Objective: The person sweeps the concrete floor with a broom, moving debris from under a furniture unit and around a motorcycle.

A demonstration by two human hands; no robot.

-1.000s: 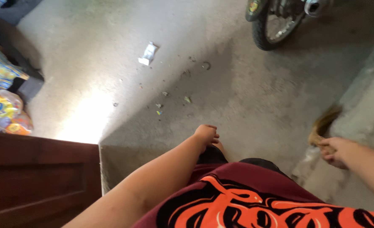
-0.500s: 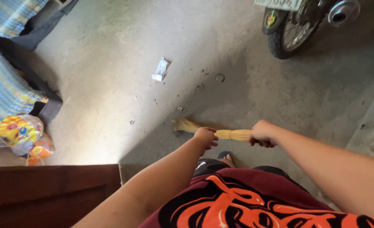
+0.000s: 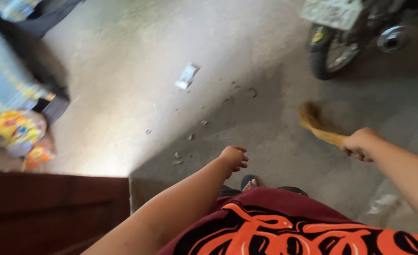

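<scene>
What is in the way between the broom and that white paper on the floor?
Nothing big. Between the straw broom in the right hand and the white crumpled paper lies bare concrete floor with small scattered bits of debris.

A home's concrete-floored entry: parked motorbike, wooden door, littered floor.

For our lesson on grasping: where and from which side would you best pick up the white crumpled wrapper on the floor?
Pinch the white wrapper across its narrow middle, probably from above: it lies flat and elongated on the bare concrete floor, with only small debris nearby.
</scene>
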